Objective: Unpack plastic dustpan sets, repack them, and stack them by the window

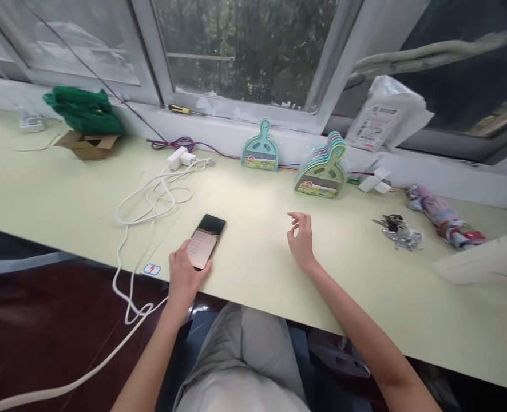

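My left hand [186, 271] grips the lower end of a smartphone [206, 243], with fingers along one edge and the thumb at the other. The phone's screen is lit, with lines of text on a pale background too small to read. My right hand [300, 237] hovers over or rests on the table to the right of the phone; which of the two I cannot tell. Its fingers are loosely bent and apart, and it holds nothing. Beyond that hand stand a stack of small dustpans [322, 171] in clear wrap and a single teal dustpan [260, 150].
White cables [129, 229] loop over the pale table [245, 274] and down its front edge. Keys [398, 232], a folded umbrella [446, 217] and a white roll [489, 260] lie at the right. A green bag [84, 109] sits on a cardboard box [86, 146] at the back left.
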A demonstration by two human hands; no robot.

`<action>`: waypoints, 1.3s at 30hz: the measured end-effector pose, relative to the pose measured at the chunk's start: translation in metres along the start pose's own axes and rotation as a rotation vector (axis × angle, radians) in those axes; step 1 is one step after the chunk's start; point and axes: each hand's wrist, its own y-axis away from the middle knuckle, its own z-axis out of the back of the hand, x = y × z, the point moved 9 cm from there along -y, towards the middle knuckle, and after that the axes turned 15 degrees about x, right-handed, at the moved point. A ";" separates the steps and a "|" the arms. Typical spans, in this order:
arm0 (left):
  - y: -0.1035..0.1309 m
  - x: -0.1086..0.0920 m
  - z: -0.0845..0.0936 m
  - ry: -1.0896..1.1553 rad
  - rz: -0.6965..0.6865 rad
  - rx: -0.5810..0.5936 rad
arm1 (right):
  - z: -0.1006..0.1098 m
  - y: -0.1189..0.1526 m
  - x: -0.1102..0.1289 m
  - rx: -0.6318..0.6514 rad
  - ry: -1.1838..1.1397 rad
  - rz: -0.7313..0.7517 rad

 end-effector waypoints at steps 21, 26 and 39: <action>0.063 -0.043 -0.008 0.021 -0.025 -0.015 | -0.113 0.021 0.092 0.433 -0.037 0.302; 0.062 -0.042 -0.009 0.029 -0.025 -0.009 | -0.103 0.020 0.085 0.401 -0.015 0.264; 0.085 -0.025 -0.005 0.209 0.084 -0.096 | -0.102 0.027 0.093 0.402 0.064 0.361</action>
